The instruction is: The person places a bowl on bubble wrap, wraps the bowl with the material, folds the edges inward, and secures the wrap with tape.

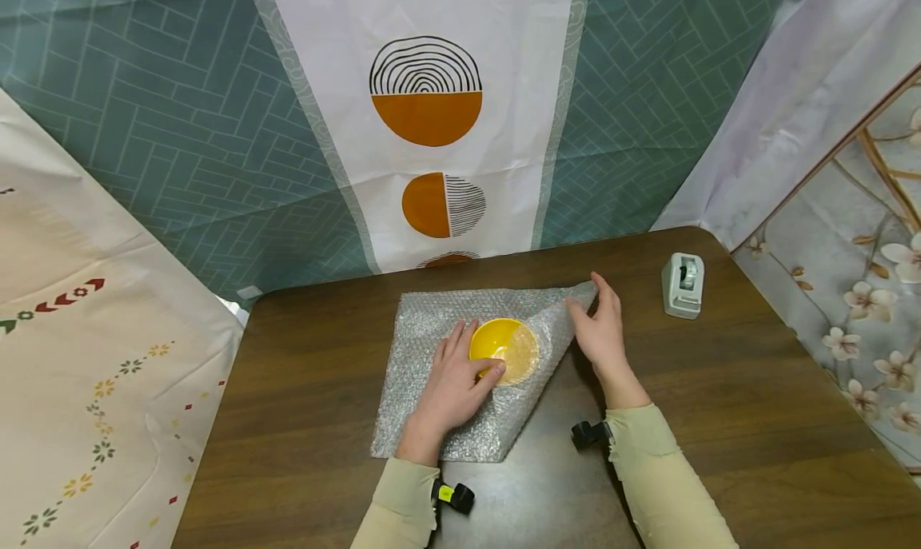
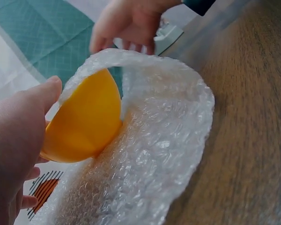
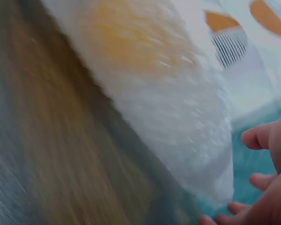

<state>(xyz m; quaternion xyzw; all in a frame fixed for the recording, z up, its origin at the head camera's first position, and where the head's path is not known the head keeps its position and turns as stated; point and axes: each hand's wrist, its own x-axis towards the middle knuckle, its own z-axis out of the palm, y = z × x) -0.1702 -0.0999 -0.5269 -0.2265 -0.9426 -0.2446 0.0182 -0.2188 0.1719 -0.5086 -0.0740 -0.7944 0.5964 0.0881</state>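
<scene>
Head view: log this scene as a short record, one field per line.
item: round glossy yellow bowl, partly covered
material: transparent plastic bubble-wrap sheet under the bowl, right side folded over it
left hand: at the bowl's left rim
right hand: at the sheet's raised corner
nearby: pale grey plastic tape dispenser, far right

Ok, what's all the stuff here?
bubble wrap: 1, clear, on the table
bowl: 1, yellow, on the wrap, partly covered
tape holder: 1, pale grey, table's far right
table: 1, brown, under the wrap
back cloth: 1, green and white, behind table
left cloth: 1, cream, patterned, left side
flowery cloth: 1, pale, right side
unclear thing: 1, white, back left
wrist cameras: 2, black, one per wrist
sleeves: 2, pale green, on the arms
left hand: 1, bare, at the bowl
right hand: 1, bare, at the wrap's corner
</scene>
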